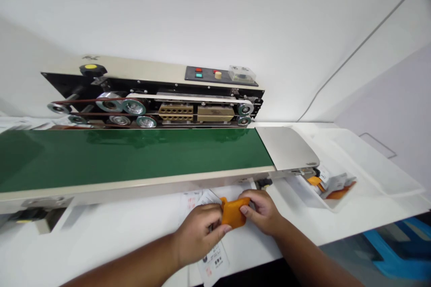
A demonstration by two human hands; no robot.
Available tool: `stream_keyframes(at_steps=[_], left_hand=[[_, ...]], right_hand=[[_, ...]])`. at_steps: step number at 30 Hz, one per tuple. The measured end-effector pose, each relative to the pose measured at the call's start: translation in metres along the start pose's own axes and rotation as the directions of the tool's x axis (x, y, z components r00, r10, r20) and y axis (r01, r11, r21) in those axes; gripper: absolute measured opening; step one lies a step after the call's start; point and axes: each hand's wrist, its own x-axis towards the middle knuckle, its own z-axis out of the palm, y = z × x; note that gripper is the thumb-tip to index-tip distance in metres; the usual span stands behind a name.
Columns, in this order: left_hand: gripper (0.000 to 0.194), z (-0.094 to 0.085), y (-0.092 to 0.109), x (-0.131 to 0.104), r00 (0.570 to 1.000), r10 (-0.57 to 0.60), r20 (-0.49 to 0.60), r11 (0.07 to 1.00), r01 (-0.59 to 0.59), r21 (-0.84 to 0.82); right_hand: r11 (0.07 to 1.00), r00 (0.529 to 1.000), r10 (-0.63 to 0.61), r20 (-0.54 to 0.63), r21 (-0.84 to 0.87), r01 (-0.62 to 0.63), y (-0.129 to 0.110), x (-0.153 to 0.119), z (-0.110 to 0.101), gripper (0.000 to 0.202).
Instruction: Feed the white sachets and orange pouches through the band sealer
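Observation:
A small, flat orange pouch [235, 213] is between my two hands, in front of the conveyor's near edge. My left hand [198, 233] has its thumb and fingers closed on the pouch's left side. My right hand [261, 210] pinches its right edge, thumb on top. White printed packets [215, 262] show below and behind my left hand. Whether that hand also grips one of them, I cannot tell.
A band sealing machine [195, 109] with pulleys and buttons stands behind a green conveyor belt [134, 156]. At the belt's right end is a metal plate [288, 147]. A white bin [333, 206] beside it holds orange and printed packets. A blue stool [400, 251] stands lower right.

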Motion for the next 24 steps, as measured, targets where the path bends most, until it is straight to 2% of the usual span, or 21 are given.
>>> stream_keyframes(at_steps=[6, 10, 17, 20, 24], left_hand=[[0.036, -0.001, 0.001, 0.001, 1.0, -0.013, 0.002, 1.0, 0.013, 0.011], [0.033, -0.001, 0.002, 0.001, 0.999, -0.035, -0.006, 0.999, 0.035, 0.036], [0.033, -0.004, 0.005, 0.002, 0.978, -0.135, -0.156, 0.984, 0.151, 0.097], [0.035, -0.006, 0.006, 0.003, 0.966, -0.15, -0.208, 0.983, 0.167, 0.069], [0.036, -0.006, 0.007, 0.003, 0.964, -0.15, -0.219, 0.986, 0.163, 0.045]], right_hand=[[1.0, 1.0, -0.007, -0.004, 0.002, 0.007, 0.004, -0.002, 0.001, 0.032], [1.0, 0.998, 0.018, -0.067, 0.022, -0.017, 0.011, -0.01, 0.003, 0.026], [0.998, 0.99, 0.035, -0.139, 0.053, -0.028, 0.022, -0.015, 0.008, 0.024], [0.999, 0.975, -0.031, -0.221, -0.016, 0.028, 0.023, -0.014, 0.007, 0.022], [0.987, 0.936, -0.134, -0.325, -0.129, 0.097, 0.02, -0.014, 0.006, 0.018]])
